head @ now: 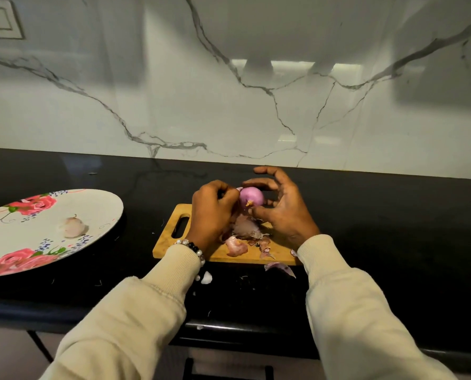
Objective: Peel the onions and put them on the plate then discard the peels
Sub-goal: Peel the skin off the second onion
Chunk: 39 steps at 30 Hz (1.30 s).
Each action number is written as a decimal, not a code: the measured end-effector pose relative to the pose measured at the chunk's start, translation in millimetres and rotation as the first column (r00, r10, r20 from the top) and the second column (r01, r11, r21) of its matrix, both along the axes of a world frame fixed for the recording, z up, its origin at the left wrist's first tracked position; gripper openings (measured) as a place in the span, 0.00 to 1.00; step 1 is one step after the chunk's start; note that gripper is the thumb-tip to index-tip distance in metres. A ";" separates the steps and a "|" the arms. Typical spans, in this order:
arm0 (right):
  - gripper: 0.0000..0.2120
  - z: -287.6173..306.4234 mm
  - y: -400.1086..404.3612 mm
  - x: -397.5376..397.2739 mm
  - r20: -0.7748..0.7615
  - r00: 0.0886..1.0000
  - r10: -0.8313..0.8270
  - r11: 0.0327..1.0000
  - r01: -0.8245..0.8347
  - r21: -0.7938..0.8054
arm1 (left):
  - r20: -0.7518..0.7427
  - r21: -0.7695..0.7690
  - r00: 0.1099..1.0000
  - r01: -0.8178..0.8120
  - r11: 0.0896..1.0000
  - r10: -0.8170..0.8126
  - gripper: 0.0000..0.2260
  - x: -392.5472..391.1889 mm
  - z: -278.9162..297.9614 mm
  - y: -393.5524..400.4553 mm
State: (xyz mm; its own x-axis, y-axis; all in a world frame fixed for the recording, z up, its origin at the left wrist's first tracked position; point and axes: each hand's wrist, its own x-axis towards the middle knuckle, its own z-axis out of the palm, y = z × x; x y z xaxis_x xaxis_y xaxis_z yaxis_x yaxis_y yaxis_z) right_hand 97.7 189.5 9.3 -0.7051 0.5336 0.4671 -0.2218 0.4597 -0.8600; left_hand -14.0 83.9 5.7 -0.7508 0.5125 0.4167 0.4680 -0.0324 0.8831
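Both hands share the grip: the left hand (215, 212) pinches skin at the onion (252, 196), the right hand (279, 208) cradles it over the cutting board (171, 242). Peeling looks nearly finished. Next, carry it to the plate (102, 204) at nine o'clock, beside the peeled onion (72, 227); peels (242, 234) remain.
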 end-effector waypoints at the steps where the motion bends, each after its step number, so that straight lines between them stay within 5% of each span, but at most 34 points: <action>1: 0.34 0.6 -0.3 -0.1 -0.013 1.000 0.005 1.000 -0.005 -0.017 | 0.080 0.045 0.996 0.043 0.998 -0.046 0.07 -0.8 -0.1 0.2; 5: 0.34 1.5 0.8 0.6 -0.059 0.998 0.024 0.996 -0.029 -0.079 | 0.324 0.230 0.920 0.150 0.962 -0.221 0.09 3.7 3.8 -0.8; 11: 0.33 0.6 0.6 -0.6 -0.085 0.996 0.026 0.994 -0.035 -0.107 | 0.488 0.314 0.818 0.162 0.936 -0.305 0.07 5.8 7.6 -0.6; 17: 0.34 0.8 4.5 -0.6 -0.069 0.997 0.042 0.992 -0.050 -0.112 | 0.359 0.254 0.900 0.163 0.953 -0.249 0.14 -0.7 6.2 -2.1; 22: 0.33 0.8 4.9 -0.6 -0.091 0.991 0.096 0.979 -0.111 -0.172 | 0.178 0.160 0.968 0.150 0.976 -0.178 0.10 2.3 4.8 -3.9; 32: 0.37 -0.9 7.6 1.2 -0.131 0.966 0.223 0.941 -0.248 -0.230 | 0.420 0.323 0.851 0.185 0.928 -0.315 0.07 3.4 10.7 -6.3; 39: 0.37 2.7 7.2 2.0 -0.305 0.893 0.330 0.821 -0.432 -0.375 | 0.434 0.410 0.828 0.171 0.896 -0.356 0.13 4.8 14.1 -10.1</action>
State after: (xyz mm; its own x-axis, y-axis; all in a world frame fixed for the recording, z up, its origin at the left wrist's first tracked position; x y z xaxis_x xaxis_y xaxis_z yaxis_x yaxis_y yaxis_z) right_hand 99.7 196.6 12.0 -0.8011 0.4227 0.4238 -0.5050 -0.0972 -0.8576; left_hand -9.2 73.9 19.8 -0.7566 0.6163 0.2185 -0.0906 -0.4297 0.8984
